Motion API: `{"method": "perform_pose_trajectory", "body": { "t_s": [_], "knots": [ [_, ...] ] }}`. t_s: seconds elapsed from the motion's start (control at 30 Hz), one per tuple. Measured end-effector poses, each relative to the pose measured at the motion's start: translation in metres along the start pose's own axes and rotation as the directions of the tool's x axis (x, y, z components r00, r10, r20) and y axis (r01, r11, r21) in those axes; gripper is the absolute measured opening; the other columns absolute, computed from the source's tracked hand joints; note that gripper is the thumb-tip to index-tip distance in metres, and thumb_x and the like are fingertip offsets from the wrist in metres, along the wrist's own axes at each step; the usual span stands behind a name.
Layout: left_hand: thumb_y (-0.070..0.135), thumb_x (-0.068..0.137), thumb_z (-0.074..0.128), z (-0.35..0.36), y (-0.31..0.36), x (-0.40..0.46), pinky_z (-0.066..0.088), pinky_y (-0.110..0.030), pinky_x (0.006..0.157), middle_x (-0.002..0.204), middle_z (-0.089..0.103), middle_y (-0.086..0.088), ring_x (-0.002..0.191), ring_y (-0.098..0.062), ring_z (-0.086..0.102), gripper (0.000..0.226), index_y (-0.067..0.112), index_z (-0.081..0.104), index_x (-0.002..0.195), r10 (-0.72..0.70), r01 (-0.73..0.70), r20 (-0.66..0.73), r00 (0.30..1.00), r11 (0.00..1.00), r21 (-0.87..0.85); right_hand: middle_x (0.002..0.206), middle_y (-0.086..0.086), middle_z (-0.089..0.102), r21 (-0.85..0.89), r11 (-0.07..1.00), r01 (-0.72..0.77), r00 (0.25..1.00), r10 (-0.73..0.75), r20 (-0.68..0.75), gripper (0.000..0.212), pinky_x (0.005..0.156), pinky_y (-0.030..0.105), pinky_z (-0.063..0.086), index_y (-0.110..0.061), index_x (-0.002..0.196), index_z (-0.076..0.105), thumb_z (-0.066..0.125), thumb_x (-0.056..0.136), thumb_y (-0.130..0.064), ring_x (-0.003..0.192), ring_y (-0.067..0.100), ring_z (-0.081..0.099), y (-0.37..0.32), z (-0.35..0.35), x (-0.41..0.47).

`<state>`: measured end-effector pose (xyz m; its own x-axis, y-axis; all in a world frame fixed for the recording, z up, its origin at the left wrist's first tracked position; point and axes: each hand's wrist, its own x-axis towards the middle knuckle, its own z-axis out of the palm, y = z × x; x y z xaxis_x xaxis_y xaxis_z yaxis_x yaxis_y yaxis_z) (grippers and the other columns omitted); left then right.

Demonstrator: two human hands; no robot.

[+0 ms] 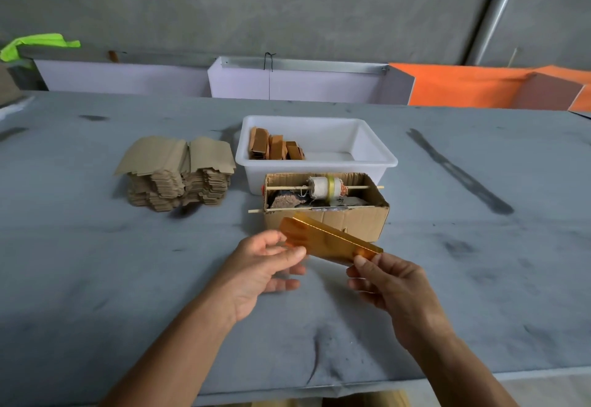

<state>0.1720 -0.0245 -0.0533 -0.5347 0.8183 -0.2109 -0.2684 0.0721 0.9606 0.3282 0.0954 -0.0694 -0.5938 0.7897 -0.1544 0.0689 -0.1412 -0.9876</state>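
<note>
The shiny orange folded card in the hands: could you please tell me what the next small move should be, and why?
Probably carry the shiny orange folded card to the white plastic tub and set it in. The left hand and the right hand pinch its ends, it looks creased, and similar orange-brown folded pieces stand in the tub's left part.

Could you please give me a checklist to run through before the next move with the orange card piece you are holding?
1. Left hand pinches the left end of the orange card piece: ok.
2. Right hand pinches its right end: ok.
3. Piece lifted off the table: ok.
4. Piece apart from the cardboard box behind it: cannot tell, they overlap in view.
5. White tub has free room right of the folded pieces: ok.
6. Crease along the piece fully pressed: cannot tell.
</note>
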Motion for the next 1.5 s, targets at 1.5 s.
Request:
{"method": "perform_pose_trajectory", "body": {
  "t_s": [1.5],
  "knots": [
    [0.005, 0.082, 0.067, 0.024, -0.024, 0.009, 0.054, -0.022, 0.048, 0.061, 0.069, -0.011, 0.051, -0.016, 0.066, 0.010, -0.002, 0.062, 0.078, -0.013, -0.030, -0.276, 0.961, 0.988, -0.151, 0.065, 0.015, 0.069, 0.212, 0.976, 0.047, 0.997, -0.033, -0.068, 0.019, 0.056, 0.021, 0.054, 0.000, 0.079, 0.065, 0.066, 0.072, -0.018, 0.057, 0.017, 0.064, 0.014, -0.003, 0.001]
  ]
}}
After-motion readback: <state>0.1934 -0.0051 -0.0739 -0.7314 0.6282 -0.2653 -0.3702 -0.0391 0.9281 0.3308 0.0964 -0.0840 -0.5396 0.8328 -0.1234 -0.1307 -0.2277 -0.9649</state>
